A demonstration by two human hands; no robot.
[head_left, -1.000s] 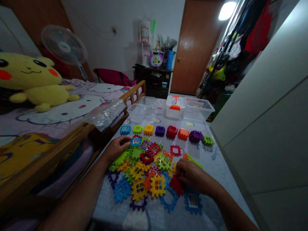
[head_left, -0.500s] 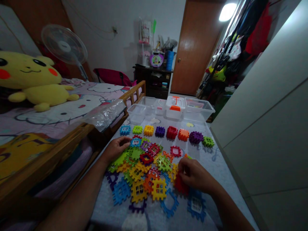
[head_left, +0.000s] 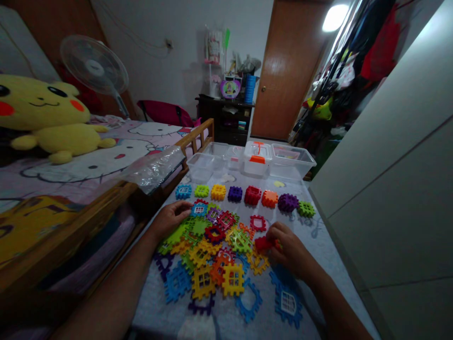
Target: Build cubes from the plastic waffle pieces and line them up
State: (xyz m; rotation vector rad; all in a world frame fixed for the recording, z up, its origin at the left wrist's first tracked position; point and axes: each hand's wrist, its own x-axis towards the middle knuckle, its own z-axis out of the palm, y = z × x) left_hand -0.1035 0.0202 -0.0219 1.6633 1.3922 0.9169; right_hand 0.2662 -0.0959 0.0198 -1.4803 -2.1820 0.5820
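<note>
Interlocking plastic building tiles with notched edges lie in a mixed heap, among them a yellow window tile point(head_left: 233, 279) near the front. My right hand point(head_left: 289, 249) pinches a red tile point(head_left: 262, 243) at the heap's right side. An orange bit shows by its fingers. My left hand point(head_left: 172, 219) rests at the heap's left edge, fingers stretched out beside a blue tile with a white window point(head_left: 199, 209). On its own behind the heap lies a red frame tile point(head_left: 258, 223). A blue tile with a white window point(head_left: 288, 302) lies at the front right.
Colour-sorted stacks form a row behind the heap, from a blue stack point(head_left: 183, 191) to a green stack point(head_left: 306, 208). Clear plastic boxes point(head_left: 293, 163) and a lidded box with orange clips point(head_left: 258, 160) stand farther back. A wooden bed rail point(head_left: 116, 200) borders the left side.
My right hand has moved away from me with the red tile, uncovering more of the yellow and blue tiles beneath it. My left hand has stayed nearly still.
</note>
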